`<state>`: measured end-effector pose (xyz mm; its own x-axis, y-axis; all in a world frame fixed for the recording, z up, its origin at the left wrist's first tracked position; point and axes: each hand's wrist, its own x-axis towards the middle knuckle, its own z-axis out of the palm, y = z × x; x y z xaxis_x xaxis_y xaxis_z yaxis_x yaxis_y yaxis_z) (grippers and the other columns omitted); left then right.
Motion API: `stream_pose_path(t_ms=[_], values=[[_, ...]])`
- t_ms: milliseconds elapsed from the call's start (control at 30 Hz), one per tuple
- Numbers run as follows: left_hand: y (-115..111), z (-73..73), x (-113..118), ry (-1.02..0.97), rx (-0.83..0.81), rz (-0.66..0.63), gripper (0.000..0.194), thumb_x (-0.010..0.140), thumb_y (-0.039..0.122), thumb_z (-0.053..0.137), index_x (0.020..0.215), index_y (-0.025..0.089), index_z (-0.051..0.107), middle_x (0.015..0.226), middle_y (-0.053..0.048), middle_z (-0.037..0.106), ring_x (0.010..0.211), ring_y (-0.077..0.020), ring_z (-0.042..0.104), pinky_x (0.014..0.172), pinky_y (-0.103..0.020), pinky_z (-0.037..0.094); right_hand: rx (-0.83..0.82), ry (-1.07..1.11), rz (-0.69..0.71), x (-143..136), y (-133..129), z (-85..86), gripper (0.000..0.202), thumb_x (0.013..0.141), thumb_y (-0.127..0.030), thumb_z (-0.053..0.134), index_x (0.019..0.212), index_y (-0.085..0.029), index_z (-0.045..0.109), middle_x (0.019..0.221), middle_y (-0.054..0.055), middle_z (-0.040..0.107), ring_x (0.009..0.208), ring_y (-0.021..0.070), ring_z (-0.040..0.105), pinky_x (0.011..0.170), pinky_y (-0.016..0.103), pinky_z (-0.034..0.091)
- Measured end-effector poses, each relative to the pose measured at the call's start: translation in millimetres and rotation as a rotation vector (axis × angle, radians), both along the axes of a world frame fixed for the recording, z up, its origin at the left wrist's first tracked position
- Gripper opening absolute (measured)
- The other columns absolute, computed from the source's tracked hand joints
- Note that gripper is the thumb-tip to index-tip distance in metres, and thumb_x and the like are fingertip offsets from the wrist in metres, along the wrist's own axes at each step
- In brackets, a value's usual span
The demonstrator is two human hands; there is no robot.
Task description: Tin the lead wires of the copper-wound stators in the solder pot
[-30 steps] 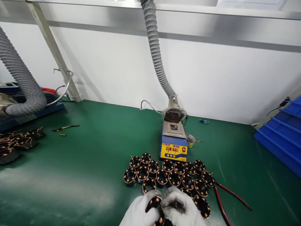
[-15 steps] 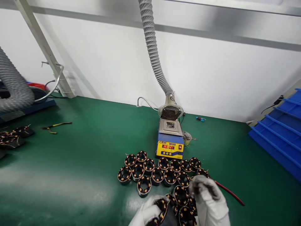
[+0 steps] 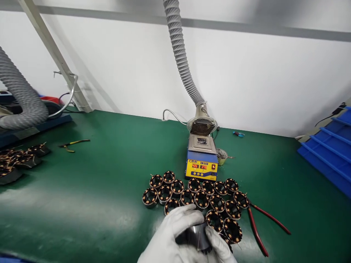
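My left hand [image 3: 174, 233], in a white glove, is curled around a black motor stator [image 3: 196, 235] near the bottom of the head view. The gloved fingers of my right hand [image 3: 219, 244] close on its right side. The stator's smooth black outer wall shows, while its copper windings are mostly hidden. Directly beyond my hands, several more ring-shaped stators [image 3: 202, 199] stand on the green table, copper coils upward. Some of them are partly covered by my hands.
A blue and yellow solder pot [image 3: 202, 166] stands behind the stators under an extraction hose [image 3: 181, 54]. Red-handled pliers [image 3: 256, 232] lie to the right, yellow-handled pliers [image 3: 72, 144] at left. Blue trays [image 3: 329, 153] lean at the right; more stators [image 3: 24, 160] sit at far left.
My right hand has come left and down onto the held stator, uncovering the red-handled pliers and nearby stators. The held stator has turned, its smooth outer wall now showing. The camera view has shifted slightly.
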<state>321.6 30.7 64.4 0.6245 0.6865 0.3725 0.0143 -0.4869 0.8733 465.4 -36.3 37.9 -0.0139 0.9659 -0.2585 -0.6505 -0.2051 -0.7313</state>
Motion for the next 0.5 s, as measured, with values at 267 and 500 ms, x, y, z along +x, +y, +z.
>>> stream_pose_path(t_ms=[267,500], values=[[14,28.8,8,-0.139,-0.639,0.27,0.031,0.083,0.043,0.049,0.087,0.018,0.067,0.083,-0.006,0.068,0.084,-0.0223,0.061,0.075,-0.028,0.047,-0.069,0.313,0.09,-15,2,8.0,0.048,0.062,-0.047,0.075,0.099,-0.019,0.063,0.084,0.009,0.067,0.076,0.0242,0.064,0.069,0.042,0.05],[1,21.9,24,-0.159,-0.648,0.323,0.018,0.075,0.031,0.06,0.082,0.018,0.072,0.084,-0.007,0.069,0.077,-0.0207,0.062,0.071,-0.026,0.049,-0.063,0.285,-0.048,-22,8,9.0,0.028,0.067,-0.029,0.075,0.093,-0.025,0.065,0.082,0.003,0.066,0.078,0.0211,0.061,0.07,0.037,0.049]])
